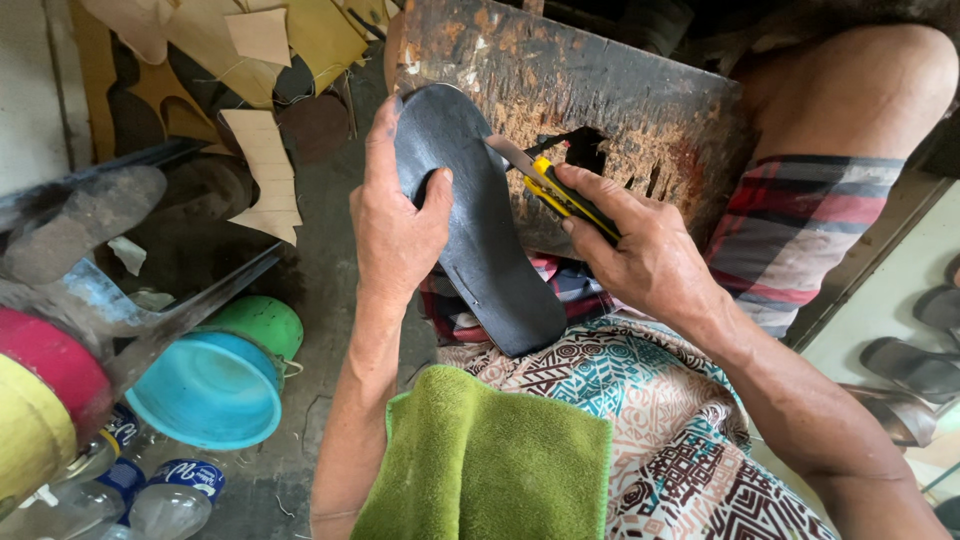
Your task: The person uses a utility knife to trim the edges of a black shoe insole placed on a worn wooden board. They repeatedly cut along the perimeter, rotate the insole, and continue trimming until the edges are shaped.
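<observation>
My left hand grips a dark grey shoe sole by its left edge, thumb pressed on its face, holding it upright against a worn wooden block. My right hand holds a yellow and black utility knife. Its blade touches the sole's right edge near the top. A green towel lies on my lap over patterned cloth.
A blue tub and a green tub stand on the floor at left, with plastic bottles below them. Tan leather offcuts lie at the upper left. Sandals sit at the right edge.
</observation>
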